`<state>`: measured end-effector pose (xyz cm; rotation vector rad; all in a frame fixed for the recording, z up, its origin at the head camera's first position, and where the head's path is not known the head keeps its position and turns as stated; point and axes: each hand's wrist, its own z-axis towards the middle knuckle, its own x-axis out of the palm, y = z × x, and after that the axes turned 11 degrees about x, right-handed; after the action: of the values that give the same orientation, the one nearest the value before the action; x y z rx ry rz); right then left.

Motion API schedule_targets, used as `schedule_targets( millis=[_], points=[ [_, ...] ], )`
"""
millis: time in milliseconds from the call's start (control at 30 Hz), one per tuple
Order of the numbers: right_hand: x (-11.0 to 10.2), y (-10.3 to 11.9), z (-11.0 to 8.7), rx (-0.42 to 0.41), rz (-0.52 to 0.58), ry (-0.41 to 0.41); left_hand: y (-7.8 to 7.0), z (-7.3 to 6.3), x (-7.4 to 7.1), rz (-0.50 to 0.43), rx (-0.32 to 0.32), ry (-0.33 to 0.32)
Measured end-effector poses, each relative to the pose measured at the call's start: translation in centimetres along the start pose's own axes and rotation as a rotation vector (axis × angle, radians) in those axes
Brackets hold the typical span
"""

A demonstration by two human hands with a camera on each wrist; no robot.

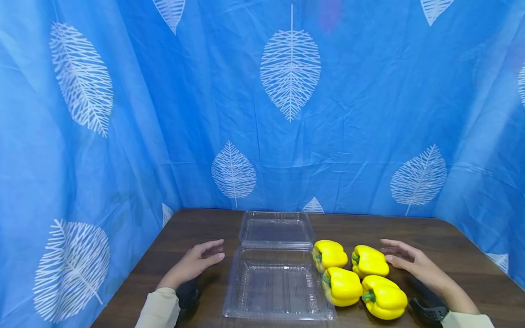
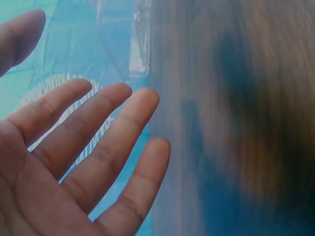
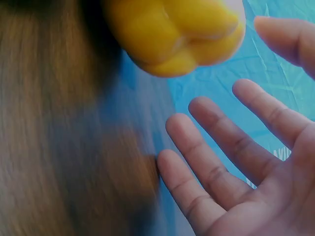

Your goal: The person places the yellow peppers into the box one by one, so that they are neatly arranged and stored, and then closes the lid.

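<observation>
A clear plastic clamshell box [image 1: 283,314] lies on the table with its lid [image 1: 276,228] folded back, away from the person. Several yellow bell peppers sit to its right in two rows, among them a back right one [image 1: 371,262] and a front right one [image 1: 385,298]. My left hand [image 1: 198,262] hovers left of the box, fingers spread and relaxed in the left wrist view, holding nothing. My right hand [image 1: 414,264] is right of the back right pepper, thumb and fingers apart. In the right wrist view a yellow pepper [image 3: 177,34] appears beyond the fingers, not gripped.
The dark wooden table [image 1: 443,241] has rounded back corners. A blue curtain [image 1: 352,114] with white leaf prints hangs behind it and along both sides. The two left peppers stand close against the box's right edge.
</observation>
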<state>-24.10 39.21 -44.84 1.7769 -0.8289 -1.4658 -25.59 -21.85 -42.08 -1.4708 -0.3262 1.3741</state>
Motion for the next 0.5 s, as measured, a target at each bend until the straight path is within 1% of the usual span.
schedule_targets(
  millis=[100,233,367,500],
  points=[
    [0.1,0.2,0.1,0.006,0.012,0.026,0.0,0.1,0.0,-0.050,0.020,0.031],
    [0.3,0.4,0.1,0.011,0.004,0.035,0.1,0.2,0.3,-0.099,0.026,0.068],
    [0.5,0.4,0.1,0.007,0.028,0.051,0.2,0.3,0.7,-0.122,0.020,0.105],
    [0.6,0.3,0.1,-0.015,0.068,0.087,0.2,0.6,1.3,-0.172,-0.007,0.130]
  ],
)
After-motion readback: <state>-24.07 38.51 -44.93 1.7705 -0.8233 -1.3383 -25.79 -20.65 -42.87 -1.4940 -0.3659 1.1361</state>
